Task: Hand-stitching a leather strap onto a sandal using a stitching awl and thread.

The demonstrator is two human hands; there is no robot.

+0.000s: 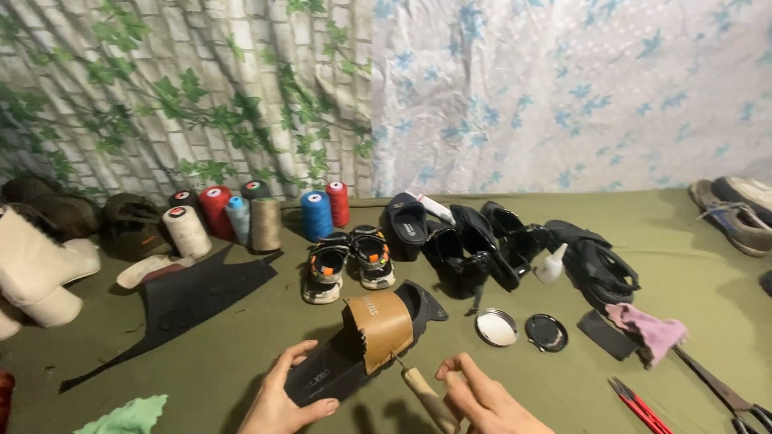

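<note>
Your left hand point(283, 395) cups the heel end of the black slide sandal point(358, 345) at the bottom centre of the green cloth surface point(691, 281), fingers spread along its sole edge and pressed to it. Your right hand point(482, 398) is closed around the pale wooden handle of the awl point(425, 395); its metal tip meets the lower edge of the sandal's tan strap point(379, 328).

Just right of the sandal's toe lie a round silver tin lid point(496, 327) and a black round tin point(547, 332), near your right hand but apart from it. Further right, a pink rag point(653, 329) rests on a dark block, with red-handled pliers point(639, 406) and dark scissors point(728, 394) at the lower right edge of the view.

Directly behind the sandal stands a pair of small children's sandals point(347, 265), close to its toe. A black pile of shoes point(498, 249) sits to their right with a small white glue bottle point(551, 264). Left of your work, a black leather sheet point(189, 301) spreads across the cloth; thread spools point(241, 215) line the wall behind it. Bare cloth shows between the sheet and your left hand.
</note>
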